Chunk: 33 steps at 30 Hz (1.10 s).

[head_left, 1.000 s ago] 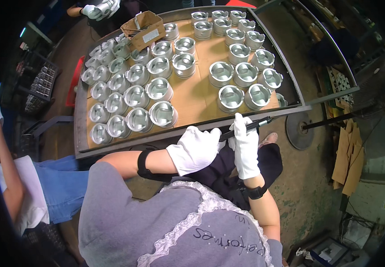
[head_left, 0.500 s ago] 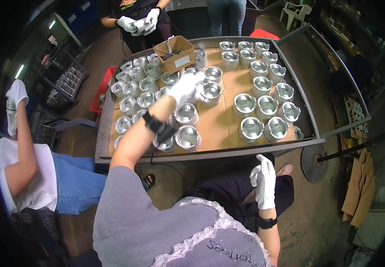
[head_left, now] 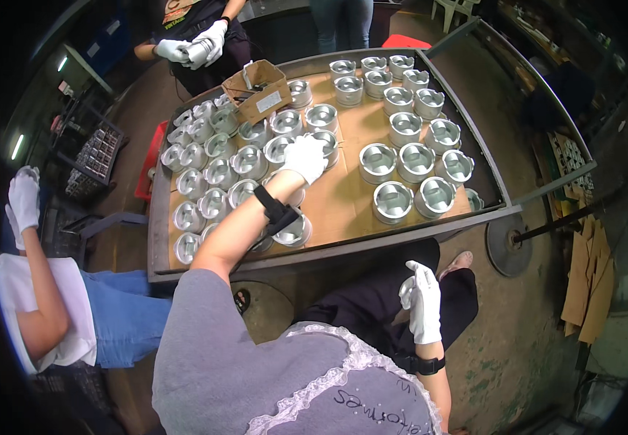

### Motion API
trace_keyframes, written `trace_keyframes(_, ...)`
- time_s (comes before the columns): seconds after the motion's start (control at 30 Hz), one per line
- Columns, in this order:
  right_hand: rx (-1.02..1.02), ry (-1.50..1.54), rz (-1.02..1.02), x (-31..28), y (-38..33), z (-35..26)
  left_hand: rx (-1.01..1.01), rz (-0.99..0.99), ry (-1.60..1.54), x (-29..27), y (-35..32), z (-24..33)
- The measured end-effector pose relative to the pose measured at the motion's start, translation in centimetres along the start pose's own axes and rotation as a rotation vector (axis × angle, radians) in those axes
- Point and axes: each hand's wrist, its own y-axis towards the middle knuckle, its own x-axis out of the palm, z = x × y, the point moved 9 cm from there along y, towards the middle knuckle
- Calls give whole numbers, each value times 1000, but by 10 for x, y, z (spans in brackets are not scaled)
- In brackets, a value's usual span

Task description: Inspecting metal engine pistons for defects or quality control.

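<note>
My left hand (head_left: 305,159), in a white glove, reaches over the table. Its fingers are bent onto the near left rim of a silver metal piston (head_left: 326,148), which stands upright on the cardboard and is partly covered by the hand. Another piston (head_left: 321,117) stands just beyond it, and a further one (head_left: 278,149) is to the left. My right hand (head_left: 424,303), also gloved in white, is raised in front of my lap, away from the table. Its fingers point up with the thumb apart, and nothing shows in it.
Pistons crowd the table's left half; another group (head_left: 416,161) stands at the right. A cardboard box (head_left: 257,93) sits on the far-left pistons. A raised metal rim (head_left: 343,253) edges the table. One co-worker (head_left: 209,43) holds a piston across the table; another (head_left: 42,312) is at my left.
My left hand has slowed from a blur and come onto the piston. A blurred grey thing beside the box is no longer seen there. The view has shifted slightly; my right hand stays raised.
</note>
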Motion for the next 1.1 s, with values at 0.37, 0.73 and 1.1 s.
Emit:
trace_keyframes(0.37,-29,83,28,-18,-16,-3,98,-168,-29,13,19,17)
trace_keyframes(0.73,-44,10,-32,-6,-10,-20,-39,-218,-1378,55,-93,52)
trace_keyframes(1.1,-93,34,126,-54,-54,-27,-274,-1120,-2214,40,-139,239)
